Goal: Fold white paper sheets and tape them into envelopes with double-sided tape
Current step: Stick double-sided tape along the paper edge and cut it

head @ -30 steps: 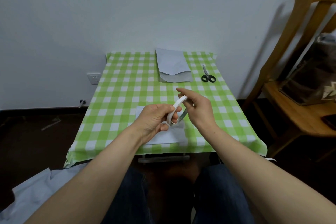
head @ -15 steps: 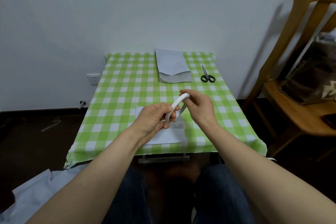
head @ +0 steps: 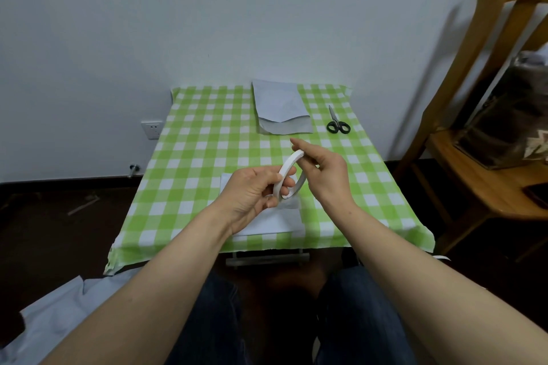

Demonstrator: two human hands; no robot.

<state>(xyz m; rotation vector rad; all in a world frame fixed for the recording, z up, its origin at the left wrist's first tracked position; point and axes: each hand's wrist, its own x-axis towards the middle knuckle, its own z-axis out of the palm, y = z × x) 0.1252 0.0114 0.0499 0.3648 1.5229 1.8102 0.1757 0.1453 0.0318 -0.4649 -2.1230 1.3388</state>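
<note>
Matt white paper tape roll (head: 289, 170); smooth checked tablecloth (head: 207, 157); glossy wooden chair (head: 474, 157)

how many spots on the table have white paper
2: a white folded paper pile at the far edge of the green checked table, and a white paper sheet at its near edge. The pile may hide more.

At frame centre, the left hand (head: 252, 191) is gripping a tape roll (head: 289, 176) while the right hand (head: 324, 170) is pinching its upper rim. A folded paper sheet (head: 267, 222) is lying beneath on the checked tablecloth (head: 201, 157).
</note>
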